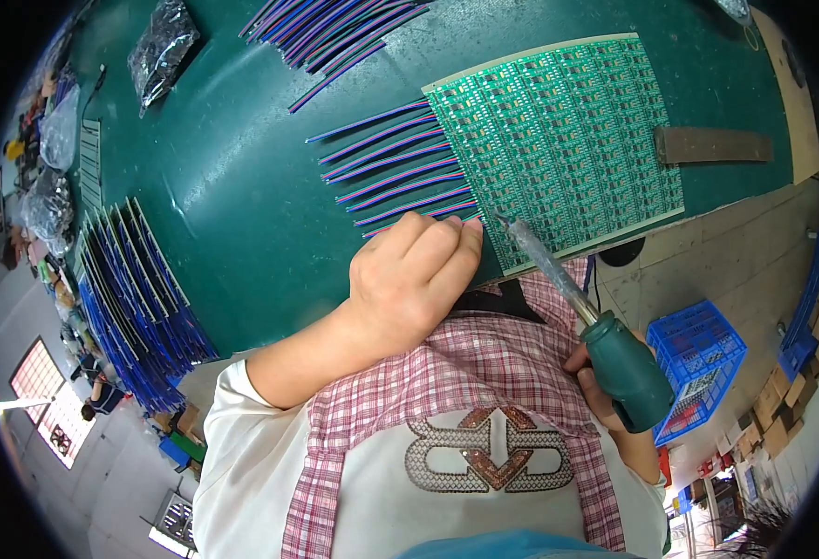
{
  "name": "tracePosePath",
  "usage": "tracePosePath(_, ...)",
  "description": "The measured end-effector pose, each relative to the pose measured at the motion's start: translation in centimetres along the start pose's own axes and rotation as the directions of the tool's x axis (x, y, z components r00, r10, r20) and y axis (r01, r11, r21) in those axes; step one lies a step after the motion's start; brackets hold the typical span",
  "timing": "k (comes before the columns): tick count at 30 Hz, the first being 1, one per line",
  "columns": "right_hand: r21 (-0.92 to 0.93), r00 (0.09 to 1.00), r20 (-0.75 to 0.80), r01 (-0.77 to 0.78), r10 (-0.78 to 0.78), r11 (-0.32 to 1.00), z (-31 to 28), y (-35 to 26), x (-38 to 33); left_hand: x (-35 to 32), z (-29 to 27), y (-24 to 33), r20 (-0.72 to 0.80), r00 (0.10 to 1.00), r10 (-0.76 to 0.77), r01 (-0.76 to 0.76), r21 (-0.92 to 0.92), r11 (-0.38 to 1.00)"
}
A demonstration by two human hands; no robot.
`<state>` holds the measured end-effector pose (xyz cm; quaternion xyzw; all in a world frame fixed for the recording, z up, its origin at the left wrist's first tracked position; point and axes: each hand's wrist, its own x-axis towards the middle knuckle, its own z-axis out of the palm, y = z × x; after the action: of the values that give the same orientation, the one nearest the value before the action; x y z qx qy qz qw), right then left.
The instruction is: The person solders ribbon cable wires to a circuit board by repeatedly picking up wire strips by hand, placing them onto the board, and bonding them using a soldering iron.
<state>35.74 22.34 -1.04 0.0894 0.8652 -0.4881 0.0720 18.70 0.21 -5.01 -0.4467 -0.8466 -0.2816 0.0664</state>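
Observation:
A large green circuit board panel (pixel 559 140), covered in rows of small parts, lies flat on the table. Several ribbon wires (pixel 395 154), striped blue, pink and black, run out from its left edge. My left hand (pixel 419 270) is closed at the panel's lower left corner, its fingertips pinching the end of the nearest ribbon wire (pixel 377 231) against the edge. My right hand (pixel 600 396) grips a soldering iron (pixel 626 373) by its dark green handle. The iron's tip points up and left, just above the panel near my left fingertips; whether it touches cannot be told.
A brown flat bar (pixel 715 146) rests across the panel's right edge. More ribbon wires (pixel 335 33) lie at the far side. Wired board strips (pixel 135 298) are stacked at the left, and a plastic bag (pixel 161 51) sits far left. A blue crate (pixel 698 368) stands below at right.

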Motion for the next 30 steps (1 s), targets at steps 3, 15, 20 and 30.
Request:
tracePosePath(3,-0.005,0.985,0.124,-0.119,0.119,0.993,-0.5,-0.7,-0.2,0.2,0.0,0.1,-0.009,0.999,0.044,-0.043,0.07,0.997)
tracePosePath(15,-0.157,0.999,0.051,-0.007,0.016,0.988,-0.1,0.0,-0.9,-0.3,0.3,0.1,-0.034,0.997,0.064,-0.062,0.06,0.996)
tracePosePath(20,-0.169,0.998,0.061,-0.017,0.028,0.985,-0.3,0.4,-1.2,-0.1,0.3,0.1,-0.054,0.996,0.073,-0.07,0.059,0.996)
tracePosePath(30,-0.164,0.998,0.058,0.012,-0.003,0.986,-0.2,0.3,-1.0,0.0,0.3,0.2,-0.043,0.998,0.053,-0.051,0.044,0.998)
